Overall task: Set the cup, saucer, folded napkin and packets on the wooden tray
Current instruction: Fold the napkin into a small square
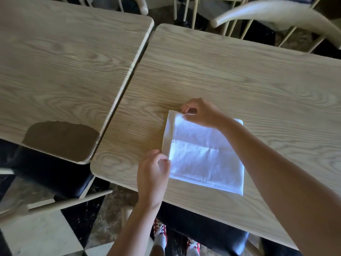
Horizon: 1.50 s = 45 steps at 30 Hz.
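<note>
A white cloth napkin (204,154) lies flat on the right-hand wood-grain table (239,80), folded into a rough square with a narrow folded strip along its left edge. My left hand (153,174) pinches the near left corner of that strip. My right hand (201,112) pinches the far left corner, its arm crossing over the napkin's right side. No cup, saucer, packets or wooden tray are in view.
A second table (64,61) stands close on the left, with a worn brown patch (60,139) at its near corner. Pale wooden chairs (276,17) stand beyond the tables, black-cushioned seats (53,174) below them. The floor is black-and-white checkered.
</note>
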Available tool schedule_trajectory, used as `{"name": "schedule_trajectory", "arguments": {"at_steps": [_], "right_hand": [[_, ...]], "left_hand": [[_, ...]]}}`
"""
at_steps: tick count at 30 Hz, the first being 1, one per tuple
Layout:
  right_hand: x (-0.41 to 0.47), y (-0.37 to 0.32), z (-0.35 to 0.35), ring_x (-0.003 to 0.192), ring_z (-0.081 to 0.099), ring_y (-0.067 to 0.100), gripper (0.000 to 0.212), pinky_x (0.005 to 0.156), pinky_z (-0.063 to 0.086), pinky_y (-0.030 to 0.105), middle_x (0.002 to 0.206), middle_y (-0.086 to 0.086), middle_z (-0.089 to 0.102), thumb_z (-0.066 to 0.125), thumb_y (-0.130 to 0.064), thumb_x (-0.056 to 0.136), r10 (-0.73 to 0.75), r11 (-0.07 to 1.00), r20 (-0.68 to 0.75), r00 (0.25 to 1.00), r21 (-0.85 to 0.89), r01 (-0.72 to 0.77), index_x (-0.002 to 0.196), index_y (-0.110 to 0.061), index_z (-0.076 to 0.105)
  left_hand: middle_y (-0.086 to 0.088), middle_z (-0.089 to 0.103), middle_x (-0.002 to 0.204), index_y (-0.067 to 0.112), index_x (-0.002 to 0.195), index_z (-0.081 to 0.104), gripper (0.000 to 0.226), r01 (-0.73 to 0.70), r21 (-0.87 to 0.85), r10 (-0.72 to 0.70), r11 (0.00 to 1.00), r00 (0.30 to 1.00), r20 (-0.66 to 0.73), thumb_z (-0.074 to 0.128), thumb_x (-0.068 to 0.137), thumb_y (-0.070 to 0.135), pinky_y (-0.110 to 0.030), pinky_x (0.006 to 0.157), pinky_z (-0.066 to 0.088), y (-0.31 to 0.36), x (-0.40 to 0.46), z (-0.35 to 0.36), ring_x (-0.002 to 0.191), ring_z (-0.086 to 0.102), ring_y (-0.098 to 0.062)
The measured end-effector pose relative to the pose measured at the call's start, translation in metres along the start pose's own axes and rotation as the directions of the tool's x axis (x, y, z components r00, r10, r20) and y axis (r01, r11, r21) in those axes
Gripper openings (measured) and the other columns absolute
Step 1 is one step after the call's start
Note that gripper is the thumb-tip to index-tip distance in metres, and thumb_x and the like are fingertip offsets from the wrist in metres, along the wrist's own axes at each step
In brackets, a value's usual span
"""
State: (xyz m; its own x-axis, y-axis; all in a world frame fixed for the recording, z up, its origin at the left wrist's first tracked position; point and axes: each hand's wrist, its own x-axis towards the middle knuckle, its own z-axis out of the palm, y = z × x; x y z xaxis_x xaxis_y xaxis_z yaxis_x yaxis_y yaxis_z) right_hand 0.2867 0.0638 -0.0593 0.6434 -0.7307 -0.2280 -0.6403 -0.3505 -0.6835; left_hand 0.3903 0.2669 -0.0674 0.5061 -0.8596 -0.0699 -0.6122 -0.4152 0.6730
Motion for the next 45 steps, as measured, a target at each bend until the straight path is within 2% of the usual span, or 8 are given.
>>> {"name": "schedule_trajectory", "arguments": {"at_steps": [3, 7, 10, 14, 19, 35, 42, 45], "right_hand": [[0.007, -0.003, -0.002, 0.098, 0.062, 0.029, 0.006, 0.092, 0.047, 0.044, 0.101, 0.014, 0.068, 0.066, -0.012, 0.079, -0.037, 0.998, 0.095, 0.995, 0.054, 0.032, 0.085, -0.011, 0.068], [0.017, -0.008, -0.005, 0.095, 0.063, 0.029, 0.010, 0.080, 0.044, 0.023, 0.100, 0.025, 0.066, 0.065, -0.003, 0.082, -0.027, 0.968, 0.063, 0.998, 0.252, 0.010, 0.090, 0.003, 0.065], [0.021, -0.009, 0.007, 0.078, 0.055, 0.016, 0.008, 0.070, 0.041, 0.026, 0.082, 0.008, 0.062, 0.064, -0.012, 0.084, -0.009, 0.982, 0.079, 0.997, 0.191, -0.006, 0.088, -0.005, 0.068], [0.019, -0.003, 0.021, 0.071, 0.051, 0.012, 0.010, 0.060, 0.037, 0.021, 0.078, -0.002, 0.058, 0.062, -0.020, 0.084, 0.035, 0.998, -0.076, 0.997, 0.051, -0.031, 0.085, -0.013, 0.069], [0.013, 0.001, 0.031, 0.070, 0.051, 0.011, 0.011, 0.066, 0.042, 0.027, 0.079, -0.007, 0.058, 0.066, -0.021, 0.079, 0.018, 0.998, -0.233, 0.972, 0.056, -0.005, 0.087, -0.014, 0.062], [-0.081, 0.074, -0.009, 0.074, 0.056, 0.021, 0.030, 0.071, 0.040, 0.033, 0.071, -0.005, 0.055, 0.067, -0.045, 0.072, 0.050, 0.967, -0.382, 0.923, -0.211, -0.140, 0.076, -0.016, 0.062], [-0.156, 0.070, -0.006, 0.128, 0.043, 0.027, 0.046, 0.104, 0.025, 0.043, 0.134, 0.007, 0.054, 0.042, -0.034, 0.090, -0.001, 0.896, -0.714, 0.701, -0.312, -0.316, 0.131, -0.013, 0.049], [-0.189, 0.071, 0.015, 0.141, 0.021, 0.024, 0.053, 0.112, 0.014, 0.049, 0.150, 0.007, 0.032, 0.032, -0.032, 0.093, 0.107, 0.860, -0.666, 0.738, -0.311, -0.405, 0.142, -0.011, 0.030]], "left_hand": [[0.007, 0.061, 0.069, 0.008, 0.069, 0.066, 0.010, -0.001, -0.037, 0.001, 0.999, 1.000, -0.004, 0.062, 0.075, 0.001, -0.007, 0.057, 0.035, 0.001, 0.002, -0.004, 0.061, 0.053, -0.005], [-0.001, 0.066, 0.064, 0.007, 0.078, 0.069, 0.010, 0.055, -0.041, -0.057, 0.998, 0.998, -0.042, 0.061, 0.076, 0.001, -0.011, 0.056, 0.038, 0.001, 0.003, -0.009, 0.059, 0.058, -0.013], [0.001, 0.069, 0.073, 0.010, 0.083, 0.070, 0.012, 0.093, -0.048, -0.094, 0.995, 0.995, -0.029, 0.061, 0.078, 0.004, -0.006, 0.060, 0.041, 0.001, 0.003, -0.010, 0.068, 0.061, -0.010], [0.004, 0.066, 0.076, 0.018, 0.082, 0.066, 0.010, 0.161, -0.012, -0.161, 0.987, 0.987, -0.013, 0.059, 0.079, 0.012, -0.031, 0.065, 0.051, -0.010, 0.003, -0.007, 0.074, 0.062, -0.015], [0.008, 0.060, 0.080, 0.022, 0.092, 0.057, 0.014, 0.124, 0.045, -0.122, 0.991, 0.992, -0.038, 0.061, 0.080, 0.017, -0.035, 0.061, 0.050, -0.016, 0.000, -0.004, 0.075, 0.057, -0.015], [0.010, 0.054, 0.061, 0.021, 0.077, 0.057, 0.010, -0.364, 0.124, 0.336, 0.923, 0.920, 0.203, 0.066, 0.072, 0.018, -0.020, 0.054, 0.033, 0.001, -0.040, 0.040, 0.055, 0.050, -0.012], [0.000, 0.063, 0.091, 0.011, 0.116, 0.056, 0.042, -0.450, 0.136, 0.438, 0.882, 0.892, 0.110, 0.045, 0.084, 0.035, -0.032, 0.076, 0.043, 0.033, -0.035, 0.028, 0.086, 0.056, -0.018], [-0.014, 0.055, 0.131, 0.004, 0.136, 0.037, 0.051, -0.586, 0.173, 0.572, 0.792, 0.810, 0.126, 0.036, 0.088, 0.023, -0.041, 0.099, 0.033, 0.067, -0.010, 0.055, 0.121, 0.044, -0.023]]}}
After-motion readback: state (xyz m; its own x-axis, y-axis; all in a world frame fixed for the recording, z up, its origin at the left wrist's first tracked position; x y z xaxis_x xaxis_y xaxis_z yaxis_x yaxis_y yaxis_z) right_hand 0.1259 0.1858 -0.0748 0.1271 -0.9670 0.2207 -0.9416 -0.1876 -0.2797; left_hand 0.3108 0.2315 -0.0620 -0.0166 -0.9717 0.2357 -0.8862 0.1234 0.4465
